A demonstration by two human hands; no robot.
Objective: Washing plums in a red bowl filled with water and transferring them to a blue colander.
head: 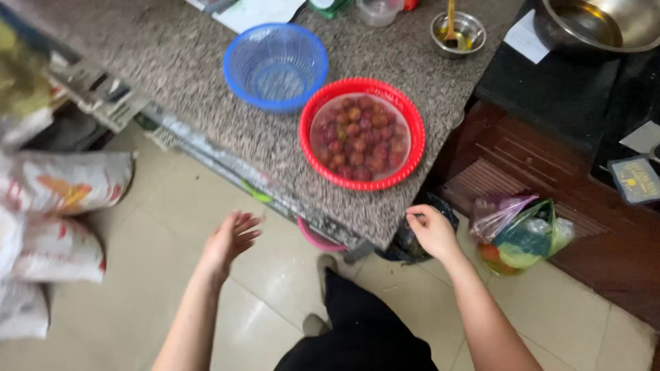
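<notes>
Lower centre of frame: dark trousers (361, 330), then left hand (230, 240) at lower left, fingers spread, empty, over pale floor tiles (103, 309); right hand (432, 230) at centre right, fingertips pinched together beside the edge of the granite counter (206, 62), whether anything is pinched cannot be told. Centre: red basket (323, 113) of reddish round fruit (359, 137) on counter, touching blue basket (276, 65) at upper centre. Right: plastic bags (526, 233) on floor; far left: printed sacks (58, 213).

A red basket (362, 134) is holding reddish-pink fruit (359, 137), a blue basket (276, 65) is sitting beside it, and the counter (172, 62) is showing speckled grey-brown granite over a pale beige tiled floor (137, 275).
</notes>
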